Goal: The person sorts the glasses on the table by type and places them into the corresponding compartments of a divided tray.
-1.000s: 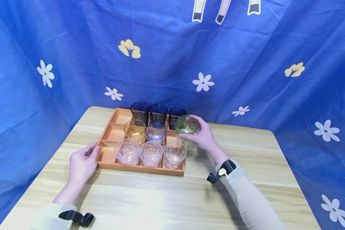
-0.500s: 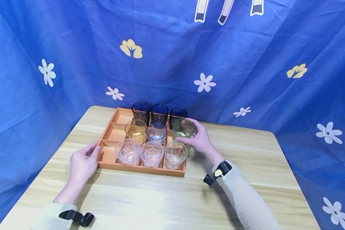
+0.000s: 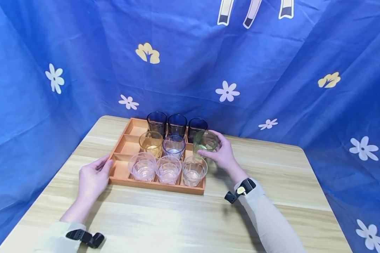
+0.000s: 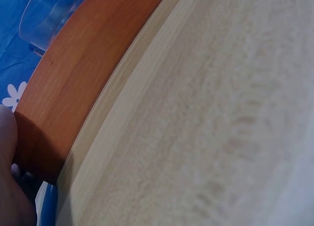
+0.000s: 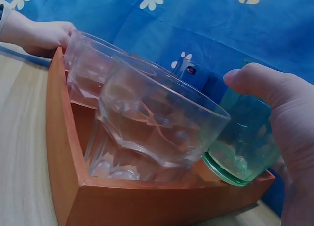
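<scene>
A divided wooden tray (image 3: 158, 186) holds rows of drinking glasses. My left hand (image 3: 93, 179) grips the tray's near left corner, seen also as a brown wall in the left wrist view. My right hand (image 3: 223, 151) holds a green glass (image 3: 205, 142) upright, thumb in front and fingers behind, at the middle compartment of the right column. In the right wrist view the glass's base (image 5: 230, 172) shows just behind the tray's right wall; whether it touches the compartment floor I cannot tell. Next to it stand a blue-tinted glass (image 3: 174, 146) and a clear glass (image 3: 194, 172).
Three dark glasses (image 3: 177, 123) fill part of the back row. An amber glass (image 3: 151, 144) stands in the middle row. Two pinkish clear glasses (image 3: 142, 168) are in front. The leftmost compartments hold nothing. A blue curtain (image 3: 183, 63) hangs behind the table (image 3: 158, 221).
The right hand has moved the green glass slightly left and lower, toward the right column's middle compartment. My left hand keeps its grip on the tray.
</scene>
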Demonstrator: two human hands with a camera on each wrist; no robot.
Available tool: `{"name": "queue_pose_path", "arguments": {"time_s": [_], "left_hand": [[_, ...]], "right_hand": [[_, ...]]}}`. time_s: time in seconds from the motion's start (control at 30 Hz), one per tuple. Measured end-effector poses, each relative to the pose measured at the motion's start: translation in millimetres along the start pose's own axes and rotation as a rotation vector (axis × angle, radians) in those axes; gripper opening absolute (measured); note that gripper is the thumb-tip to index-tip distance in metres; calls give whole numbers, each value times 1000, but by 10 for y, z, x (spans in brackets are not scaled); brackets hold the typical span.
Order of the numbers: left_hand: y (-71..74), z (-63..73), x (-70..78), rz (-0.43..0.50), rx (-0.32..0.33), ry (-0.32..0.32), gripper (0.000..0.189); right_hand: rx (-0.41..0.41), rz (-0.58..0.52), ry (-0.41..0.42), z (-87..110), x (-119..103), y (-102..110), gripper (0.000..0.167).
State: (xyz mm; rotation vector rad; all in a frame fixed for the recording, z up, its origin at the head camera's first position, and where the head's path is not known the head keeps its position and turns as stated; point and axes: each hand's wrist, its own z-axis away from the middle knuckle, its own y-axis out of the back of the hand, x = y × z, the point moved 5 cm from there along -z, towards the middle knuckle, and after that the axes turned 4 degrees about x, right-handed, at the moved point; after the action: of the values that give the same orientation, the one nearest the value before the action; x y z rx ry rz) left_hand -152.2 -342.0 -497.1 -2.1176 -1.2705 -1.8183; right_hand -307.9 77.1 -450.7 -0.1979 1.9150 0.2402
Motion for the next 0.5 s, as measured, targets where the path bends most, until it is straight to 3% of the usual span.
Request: {"name": "queue_pose_path", "arguments": {"time_s": [0.23,0.5], "left_hand": [[10,-6,-4,-6,3,-1,33],[-2,-10,1,-11,1,-9,33]], "right_hand": [[-9,-4,-13,-10,-21,-22,86],[-62,-143,17,-2,52,-107,87]]}}
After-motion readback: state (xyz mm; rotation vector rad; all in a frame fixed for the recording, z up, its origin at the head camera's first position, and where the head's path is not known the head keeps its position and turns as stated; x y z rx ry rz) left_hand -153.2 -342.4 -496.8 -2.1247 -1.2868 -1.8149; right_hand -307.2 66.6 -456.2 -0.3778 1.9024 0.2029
